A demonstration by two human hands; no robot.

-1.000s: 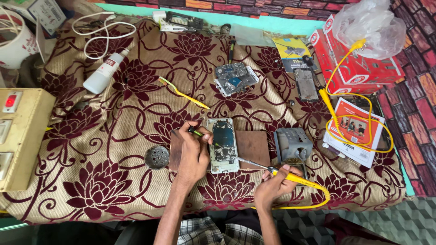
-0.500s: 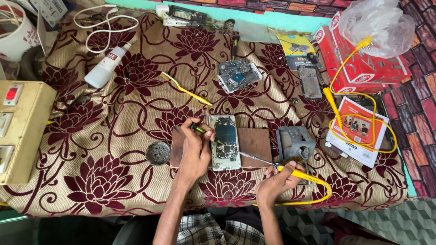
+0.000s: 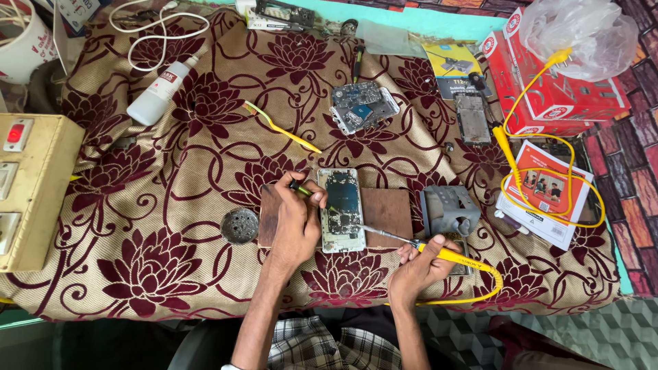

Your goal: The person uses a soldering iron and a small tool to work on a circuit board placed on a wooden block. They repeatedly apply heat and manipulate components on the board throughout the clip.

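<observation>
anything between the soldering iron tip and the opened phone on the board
Nothing visible. The right hand holds the yellow soldering iron, its tip reaching the opened phone from the right. The left hand steadies the phone's left edge with a small tool, clear of the iron's path.

Soldering iron (image 3: pixel 449 257), yellow handle and cord, in right hand (image 3: pixel 419 268). Opened phone (image 3: pixel 341 210), pale frame with dark board, beside left hand (image 3: pixel 296 223). Brown mat (image 3: pixel 387 212) beneath. Cloth (image 3: pixel 171 205) on the worktop: tan, maroon floral. Yellow toothbrush (image 3: pixel 281 127) and red boxes (image 3: pixel 548 103) beyond the hands.

Bare cloth (image 3: pixel 157 205) lies open left; the grey stand (image 3: pixel 449 209) and yellow cable (image 3: pixel 548 178) apparently crowd the right.
</observation>
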